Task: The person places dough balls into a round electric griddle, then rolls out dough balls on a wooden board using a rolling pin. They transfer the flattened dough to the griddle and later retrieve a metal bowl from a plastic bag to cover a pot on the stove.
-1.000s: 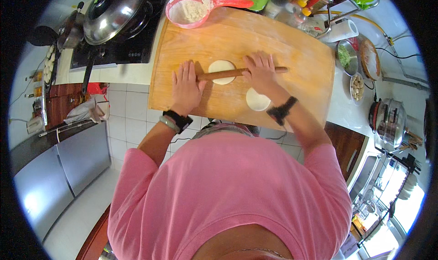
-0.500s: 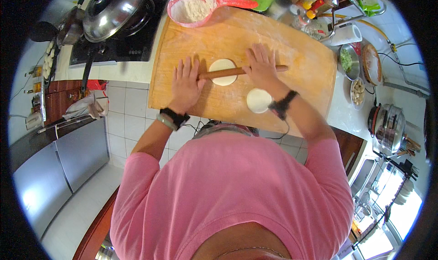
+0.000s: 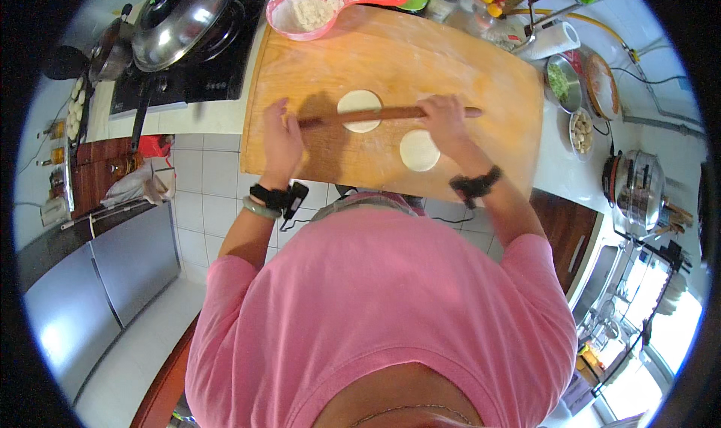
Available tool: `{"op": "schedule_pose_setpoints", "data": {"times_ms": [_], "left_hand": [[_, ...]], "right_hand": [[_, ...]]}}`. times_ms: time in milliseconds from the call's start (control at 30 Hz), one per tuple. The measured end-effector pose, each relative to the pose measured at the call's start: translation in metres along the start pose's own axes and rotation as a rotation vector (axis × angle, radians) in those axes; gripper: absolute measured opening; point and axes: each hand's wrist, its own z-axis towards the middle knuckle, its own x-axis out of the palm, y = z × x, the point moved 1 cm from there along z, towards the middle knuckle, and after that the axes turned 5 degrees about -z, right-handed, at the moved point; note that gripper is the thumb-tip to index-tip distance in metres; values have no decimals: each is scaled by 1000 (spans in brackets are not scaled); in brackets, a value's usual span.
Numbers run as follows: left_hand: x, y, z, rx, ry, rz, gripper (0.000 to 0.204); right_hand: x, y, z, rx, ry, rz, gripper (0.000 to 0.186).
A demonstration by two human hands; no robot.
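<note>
A wooden rolling pin [image 3: 399, 113] spans the wooden board [image 3: 451, 52], across a round white dough disc [image 3: 359, 100]; whether it touches the dough I cannot tell. My left hand [image 3: 284, 137] has curled fingers around the pin's left end. My right hand [image 3: 448, 126] grips the pin toward its right end. A second dough disc [image 3: 419, 155] lies below the pin, just left of my right hand.
A pink bowl of flour [image 3: 300, 24] sits at the board's back left. The cooktop [image 3: 218, 86] with a lidded pan [image 3: 173, 30] is at left. Bowls of chopped greens [image 3: 559, 84] and pale pieces [image 3: 581, 135] stand right of the board, near a steel pot [image 3: 638, 191].
My fingers have gone from spread flat over the pin to curled around it. My left hand has moved left and my right hand slightly right; the pin sits a little higher in the picture.
</note>
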Motion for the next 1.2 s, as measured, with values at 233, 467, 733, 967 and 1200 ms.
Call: {"op": "schedule_pose_setpoints", "data": {"times_ms": [233,467,733,967,1200], "left_hand": [[60,-13,42,13,418,47,37],[91,-24,58,-39,486,99,47],[79,-19,42,-174,512,0,38],[59,5,-1,-689,642,-898,38],[8,13,-49,-644,356,-860,34]], "right_hand": [[-14,-91,-88,622,-64,115,32],[1,-130,-134,967,36,44,34],[14,-117,-106,726,-151,-232,40],[38,-14,-57,166,28,443,56],[34,11,-29,296,53,448,52]]}}
